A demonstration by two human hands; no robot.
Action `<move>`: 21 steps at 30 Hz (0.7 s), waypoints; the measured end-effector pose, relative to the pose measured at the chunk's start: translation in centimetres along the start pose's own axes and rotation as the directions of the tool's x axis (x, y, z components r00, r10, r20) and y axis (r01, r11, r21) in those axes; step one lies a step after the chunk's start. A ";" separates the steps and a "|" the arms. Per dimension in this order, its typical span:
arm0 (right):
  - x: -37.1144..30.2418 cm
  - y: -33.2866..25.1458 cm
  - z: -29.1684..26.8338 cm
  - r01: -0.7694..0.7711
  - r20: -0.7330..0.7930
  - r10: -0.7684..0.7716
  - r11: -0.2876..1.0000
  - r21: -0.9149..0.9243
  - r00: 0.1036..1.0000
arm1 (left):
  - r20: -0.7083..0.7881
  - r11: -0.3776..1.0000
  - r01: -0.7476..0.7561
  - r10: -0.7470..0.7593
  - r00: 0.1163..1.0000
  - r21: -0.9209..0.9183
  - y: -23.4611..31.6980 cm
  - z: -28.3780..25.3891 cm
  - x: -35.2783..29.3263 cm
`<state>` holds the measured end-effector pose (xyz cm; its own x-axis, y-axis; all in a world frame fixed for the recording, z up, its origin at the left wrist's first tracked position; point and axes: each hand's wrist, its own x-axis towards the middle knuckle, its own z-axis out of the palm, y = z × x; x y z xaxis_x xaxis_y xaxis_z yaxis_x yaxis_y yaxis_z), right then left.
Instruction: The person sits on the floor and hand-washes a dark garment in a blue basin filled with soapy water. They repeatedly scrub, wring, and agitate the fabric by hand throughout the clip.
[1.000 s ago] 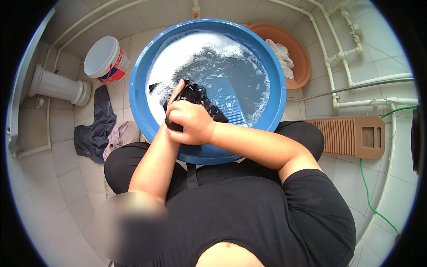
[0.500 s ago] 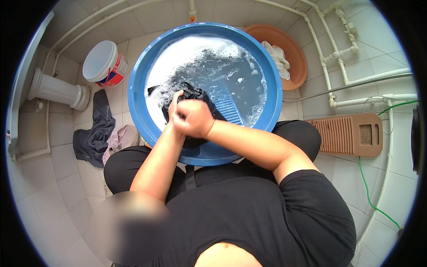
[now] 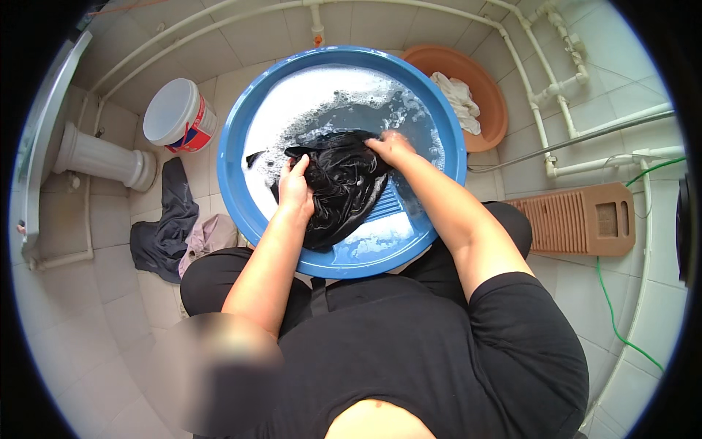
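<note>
A wet black garment (image 3: 340, 190) is spread between my two hands over a blue basin (image 3: 232, 197) of soapy water. My left hand (image 3: 296, 190) grips its left side, thumb on top and fingers partly under the cloth. At its upper right edge, my right hand (image 3: 391, 148) pinches the fabric, with some of its fingers hidden or blurred near the water. Below the cloth shows the ribbed washboard (image 3: 386, 205) part of the basin, whose lower end carries a little foam. White suds (image 3: 292, 95) float along the far and left side.
Behind the basin at right, an orange-brown basin (image 3: 493, 110) holds white cloth (image 3: 457, 101). A brown washboard (image 3: 578, 219) lies at right near a green hose (image 3: 613, 314). At left are a white bucket (image 3: 175, 113), dark clothing (image 3: 164, 227) and pink cloth (image 3: 208, 238). White pipes (image 3: 537, 121) line the walls.
My hands, pressed together around the bunched garment before, have parted. The right moved to the right and away from me, and the black cloth now lies spread wider between them.
</note>
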<state>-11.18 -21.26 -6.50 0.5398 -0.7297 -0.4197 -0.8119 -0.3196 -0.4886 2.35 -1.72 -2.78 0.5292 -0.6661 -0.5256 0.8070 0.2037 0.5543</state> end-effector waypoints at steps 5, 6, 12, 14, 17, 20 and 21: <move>-2.9 -5.5 2.3 0.608 -0.503 -0.466 0.777 0.160 0.728 | 0.220 0.995 0.039 -0.019 0.975 -0.087 -0.3 -0.2 0.9; -5.0 -7.8 2.4 0.673 -0.470 -0.507 0.672 0.308 0.722 | 0.209 0.998 0.019 -0.006 0.978 -0.063 0.4 1.0 -0.4; -15.7 -13.9 2.1 0.913 -0.408 -0.817 0.368 0.175 0.407 | 0.150 0.921 0.342 -0.317 0.936 -0.187 2.6 1.9 -2.6; -15.3 -13.8 2.2 0.917 -0.466 -0.803 0.396 0.048 0.371 | 0.199 0.997 0.012 -0.028 0.980 0.082 0.9 -0.3 -1.8; -11.5 -12.3 2.9 0.787 -0.558 -0.640 0.615 0.038 0.527 | 0.126 0.991 0.125 -0.129 0.984 0.043 -0.3 0.7 -2.3; -9.1 -12.2 2.4 0.501 -0.567 -0.280 0.818 0.281 0.775 | 0.040 0.972 0.216 -0.220 0.975 0.090 -1.2 0.6 -1.2; -9.3 -12.0 2.8 0.614 -0.630 -0.399 0.773 0.159 0.666 | -0.082 0.971 0.211 -0.202 0.976 0.114 -0.9 1.5 -2.1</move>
<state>-5.85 -8.92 1.17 0.5438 -0.7392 0.3973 -0.2610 -0.5990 -0.7570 0.09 -1.62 -1.22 0.3746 -0.6324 -0.6781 0.8652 -0.0245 0.5008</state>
